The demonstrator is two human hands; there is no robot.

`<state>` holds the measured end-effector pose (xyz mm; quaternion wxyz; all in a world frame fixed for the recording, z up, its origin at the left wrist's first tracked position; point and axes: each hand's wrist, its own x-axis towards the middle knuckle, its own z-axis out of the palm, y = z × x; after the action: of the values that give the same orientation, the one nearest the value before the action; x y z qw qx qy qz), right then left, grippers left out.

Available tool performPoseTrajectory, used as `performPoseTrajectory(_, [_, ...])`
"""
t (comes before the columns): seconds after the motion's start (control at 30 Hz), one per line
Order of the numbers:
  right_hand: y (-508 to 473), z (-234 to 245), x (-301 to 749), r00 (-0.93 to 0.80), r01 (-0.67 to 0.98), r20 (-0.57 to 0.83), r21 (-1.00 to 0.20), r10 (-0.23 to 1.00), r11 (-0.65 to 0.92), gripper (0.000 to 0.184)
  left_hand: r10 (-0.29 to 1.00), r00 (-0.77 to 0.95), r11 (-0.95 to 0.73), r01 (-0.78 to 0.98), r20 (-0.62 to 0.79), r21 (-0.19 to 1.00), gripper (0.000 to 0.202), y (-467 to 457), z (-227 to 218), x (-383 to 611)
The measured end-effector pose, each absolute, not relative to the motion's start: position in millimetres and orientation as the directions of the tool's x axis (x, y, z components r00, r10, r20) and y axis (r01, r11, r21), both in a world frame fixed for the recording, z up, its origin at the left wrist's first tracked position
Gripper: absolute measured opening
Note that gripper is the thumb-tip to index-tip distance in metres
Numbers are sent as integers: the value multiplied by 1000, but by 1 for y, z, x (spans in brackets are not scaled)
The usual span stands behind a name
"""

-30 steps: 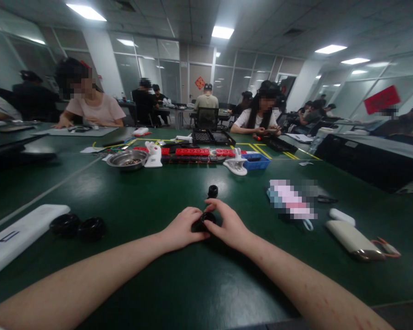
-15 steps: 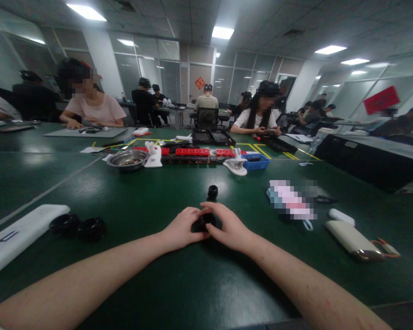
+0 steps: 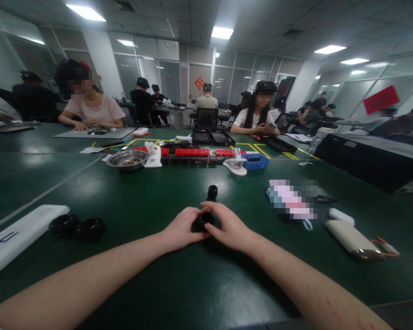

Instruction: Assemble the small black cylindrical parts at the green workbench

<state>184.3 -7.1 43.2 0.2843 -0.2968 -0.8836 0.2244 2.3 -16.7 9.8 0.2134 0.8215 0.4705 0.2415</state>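
Note:
Between my two hands, low over the green tabletop, is a glossy black ring-shaped part (image 3: 205,220) with a dark hole facing up. My left hand (image 3: 181,229) curves round its left side, thumb along the near edge. From the right, my right hand (image 3: 229,227) closes on the same part, its fingers arched over the far side and its thumb at the near rim. The fingers hide much of the part. Just beyond my fingertips stands a smaller black ribbed part (image 3: 212,191). Two more black rings, a left one (image 3: 64,225) and a right one (image 3: 92,228), lie off to the left.
A white oblong case (image 3: 24,236) lies at left. Ahead are a metal bowl (image 3: 127,161) of small pieces, white clamps (image 3: 236,164), red strips (image 3: 192,152) and a blue basket (image 3: 256,161). A power bank (image 3: 353,239) rests at right. Two people sit across the table.
The black ring between my hands has tilted or shifted slightly to the left. My hands have hardly moved. Across the table, the person on the right has raised a held object.

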Motion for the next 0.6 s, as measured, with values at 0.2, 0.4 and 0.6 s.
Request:
performPoseTrajectory(0.2, [-7,42,184,-620,426,399,-552,676,717,54,883,420,-458,672,210,582,39,-16,9,1])
performPoseTrajectory(0.4, [-6,43,184,-654,377,358,-609,666,698,51,876,428,-474,671,224,570,40,-16,8,2])
performPoseTrajectory(0.6, [-5,41,184,-609,430,396,-563,687,705,52,869,434,-487,670,236,561,35,-16,7,1])
